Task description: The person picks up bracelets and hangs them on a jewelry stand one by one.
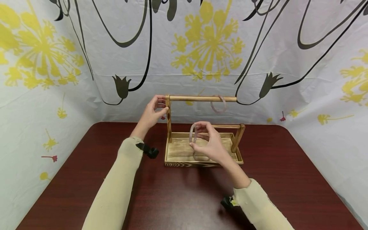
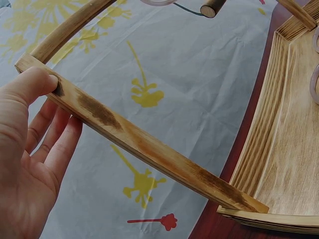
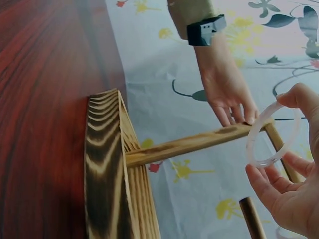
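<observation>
A wooden bangle stand has a tall post (image 1: 169, 123), a long upper rod (image 1: 189, 98) and a tray base (image 1: 184, 164). My left hand (image 1: 150, 113) grips the post near its top, thumb on one face and fingers behind, as the left wrist view shows. In front of the stand, my right hand (image 1: 212, 143) pinches a pale pink translucent bangle (image 3: 252, 144) between thumb and fingertips, held upright above the tray. Another bangle (image 1: 219, 111) hangs on the upper rod towards its free right end. Partly hidden under my right hand, a bangle (image 1: 202, 159) lies in the tray.
A lower rod (image 1: 225, 126) runs from a short post (image 1: 238, 139) at the tray's right end; my right hand covers its left part. The stand sits on a dark red table (image 1: 172, 198). Behind it hangs a white floral cloth (image 1: 184, 64).
</observation>
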`<move>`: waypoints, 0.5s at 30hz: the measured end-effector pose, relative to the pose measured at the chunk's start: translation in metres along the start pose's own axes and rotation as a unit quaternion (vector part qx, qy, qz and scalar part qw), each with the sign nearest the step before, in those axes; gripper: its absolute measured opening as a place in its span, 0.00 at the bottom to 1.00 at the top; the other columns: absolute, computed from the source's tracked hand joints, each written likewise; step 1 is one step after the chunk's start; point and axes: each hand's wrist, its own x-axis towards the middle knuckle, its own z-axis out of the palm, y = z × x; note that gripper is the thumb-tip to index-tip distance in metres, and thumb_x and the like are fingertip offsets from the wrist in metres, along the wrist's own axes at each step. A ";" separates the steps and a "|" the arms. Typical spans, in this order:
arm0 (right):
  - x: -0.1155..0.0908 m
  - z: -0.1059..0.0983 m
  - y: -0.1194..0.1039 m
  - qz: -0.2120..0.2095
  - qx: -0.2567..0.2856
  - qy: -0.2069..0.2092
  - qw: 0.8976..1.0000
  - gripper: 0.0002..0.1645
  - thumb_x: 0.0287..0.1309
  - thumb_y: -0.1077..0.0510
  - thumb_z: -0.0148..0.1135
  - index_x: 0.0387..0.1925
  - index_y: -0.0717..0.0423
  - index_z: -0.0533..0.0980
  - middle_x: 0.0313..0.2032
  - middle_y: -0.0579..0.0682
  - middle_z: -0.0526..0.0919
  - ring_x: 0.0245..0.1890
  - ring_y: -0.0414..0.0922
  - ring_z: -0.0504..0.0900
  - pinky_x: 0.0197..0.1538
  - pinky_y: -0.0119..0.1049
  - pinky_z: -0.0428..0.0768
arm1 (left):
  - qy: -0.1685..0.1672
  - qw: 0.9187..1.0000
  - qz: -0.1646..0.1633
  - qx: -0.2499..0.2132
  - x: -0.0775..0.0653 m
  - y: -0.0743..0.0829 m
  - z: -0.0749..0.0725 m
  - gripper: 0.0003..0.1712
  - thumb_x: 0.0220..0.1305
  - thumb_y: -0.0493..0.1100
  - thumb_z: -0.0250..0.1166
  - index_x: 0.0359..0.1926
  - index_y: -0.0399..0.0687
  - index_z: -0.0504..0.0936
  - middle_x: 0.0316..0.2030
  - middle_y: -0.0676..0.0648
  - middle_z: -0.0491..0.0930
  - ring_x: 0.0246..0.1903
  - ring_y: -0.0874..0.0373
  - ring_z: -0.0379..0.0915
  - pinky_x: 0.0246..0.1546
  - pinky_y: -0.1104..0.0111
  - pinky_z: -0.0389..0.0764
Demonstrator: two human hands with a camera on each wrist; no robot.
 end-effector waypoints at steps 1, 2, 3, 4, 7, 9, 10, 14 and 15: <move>0.000 -0.002 0.000 -0.002 0.001 0.004 1.000 0.39 0.45 0.70 0.75 0.59 0.60 0.69 0.52 0.59 0.75 0.54 0.58 0.78 0.60 0.47 0.82 | 0.000 1.000 0.000 0.000 0.000 0.000 0.000 0.22 0.72 0.37 0.59 0.64 0.42 0.67 0.59 0.36 0.71 0.60 0.42 0.71 0.32 0.69 0.80; 0.000 -0.004 -0.001 -0.002 0.000 0.008 1.000 0.39 0.45 0.70 0.75 0.60 0.60 0.69 0.53 0.59 0.75 0.54 0.57 0.78 0.60 0.48 0.81 | 0.000 1.000 0.000 0.001 0.000 -0.001 0.000 0.22 0.72 0.37 0.59 0.64 0.42 0.67 0.59 0.36 0.71 0.60 0.41 0.71 0.32 0.69 0.80; -0.001 -0.006 -0.001 -0.002 -0.001 0.012 1.000 0.39 0.44 0.70 0.76 0.59 0.61 0.69 0.53 0.60 0.75 0.54 0.56 0.78 0.60 0.48 0.81 | 0.001 1.000 0.001 0.001 0.000 -0.001 0.000 0.22 0.72 0.37 0.59 0.64 0.41 0.67 0.59 0.35 0.71 0.60 0.41 0.71 0.32 0.69 0.80; -0.001 -0.009 -0.001 -0.003 -0.002 0.015 1.000 0.40 0.44 0.71 0.76 0.59 0.61 0.69 0.53 0.61 0.75 0.54 0.56 0.78 0.60 0.49 0.81 | 0.001 1.000 0.001 0.002 0.000 -0.001 0.000 0.22 0.72 0.37 0.59 0.64 0.41 0.67 0.59 0.35 0.71 0.60 0.41 0.71 0.32 0.69 0.80; -0.001 -0.016 -0.002 -0.001 -0.010 0.025 1.000 0.40 0.44 0.71 0.76 0.60 0.62 0.69 0.53 0.62 0.76 0.54 0.57 0.79 0.60 0.50 0.81 | 0.002 1.000 0.003 0.003 0.000 -0.001 0.000 0.22 0.72 0.37 0.59 0.64 0.42 0.68 0.59 0.36 0.72 0.60 0.42 0.71 0.32 0.68 0.81; -0.002 -0.022 -0.003 0.000 -0.011 0.031 0.999 0.40 0.45 0.71 0.75 0.61 0.62 0.68 0.53 0.62 0.77 0.54 0.60 0.79 0.60 0.49 0.81 | 0.003 1.000 0.005 0.003 0.000 -0.001 0.001 0.22 0.72 0.36 0.59 0.63 0.42 0.68 0.59 0.36 0.72 0.60 0.42 0.72 0.32 0.68 0.81; -0.002 -0.025 -0.004 0.001 -0.012 0.034 0.999 0.40 0.46 0.70 0.75 0.61 0.62 0.68 0.54 0.62 0.76 0.55 0.60 0.79 0.60 0.47 0.81 | 0.003 1.000 0.006 0.004 0.000 -0.001 0.001 0.22 0.72 0.36 0.59 0.63 0.43 0.68 0.59 0.36 0.72 0.59 0.42 0.72 0.32 0.68 0.81; -0.003 -0.036 -0.004 0.008 -0.006 0.046 0.999 0.39 0.50 0.70 0.73 0.63 0.62 0.67 0.56 0.60 0.75 0.57 0.55 0.78 0.61 0.40 0.80 | 0.004 1.000 0.007 0.003 0.000 -0.001 0.001 0.21 0.72 0.36 0.59 0.63 0.44 0.68 0.59 0.37 0.72 0.59 0.42 0.72 0.31 0.67 0.82; -0.004 -0.039 -0.004 0.010 -0.003 0.050 0.999 0.39 0.51 0.69 0.72 0.64 0.61 0.66 0.56 0.59 0.75 0.57 0.53 0.78 0.61 0.38 0.80 | 0.005 1.000 0.007 0.003 0.000 -0.001 0.001 0.21 0.71 0.36 0.59 0.63 0.44 0.68 0.59 0.37 0.72 0.59 0.43 0.72 0.31 0.67 0.82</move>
